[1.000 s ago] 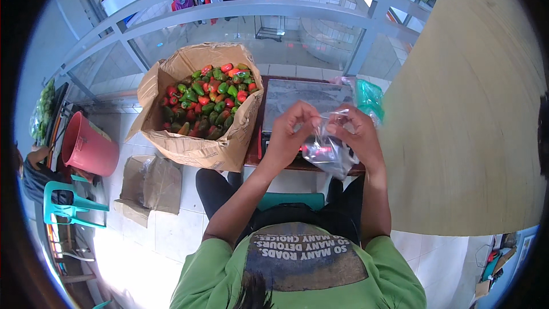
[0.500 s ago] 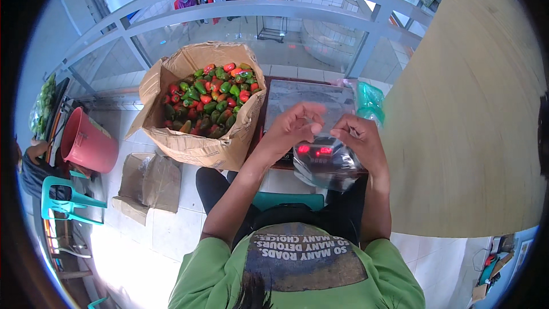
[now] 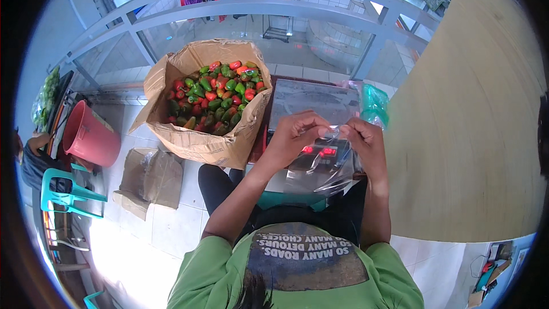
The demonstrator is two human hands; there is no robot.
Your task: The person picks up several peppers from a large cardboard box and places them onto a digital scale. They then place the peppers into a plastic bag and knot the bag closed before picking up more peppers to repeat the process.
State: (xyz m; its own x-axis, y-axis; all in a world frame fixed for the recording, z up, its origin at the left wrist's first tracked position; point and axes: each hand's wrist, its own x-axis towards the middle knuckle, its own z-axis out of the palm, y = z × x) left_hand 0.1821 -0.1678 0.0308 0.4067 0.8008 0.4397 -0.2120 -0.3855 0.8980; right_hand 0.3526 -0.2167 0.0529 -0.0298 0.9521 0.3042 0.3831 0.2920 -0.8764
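Observation:
A clear plastic bag (image 3: 321,173) hangs from my fingers in front of a digital scale. My left hand (image 3: 298,135) pinches its upper edge between thumb and fingers. Close beside it, my right hand (image 3: 364,142) grips the same edge. The scale's metal platform (image 3: 311,98) lies just beyond my hands, and its red lit display (image 3: 327,151) shows through the plastic. To the left stands a large open cardboard box (image 3: 209,147) filled with red and green peppers (image 3: 220,91).
Green plastic bags (image 3: 374,103) lie right of the scale. A wooden panel (image 3: 469,120) fills the right side. On the left are a flattened carton (image 3: 150,180), a red bin (image 3: 91,137), a turquoise plastic chair (image 3: 66,194) and a person (image 3: 35,163). A metal railing (image 3: 251,7) runs behind.
My left hand has moved right, closer to my right hand, and now pinches the bag's edge. The bag hangs flatter and more spread out below my hands.

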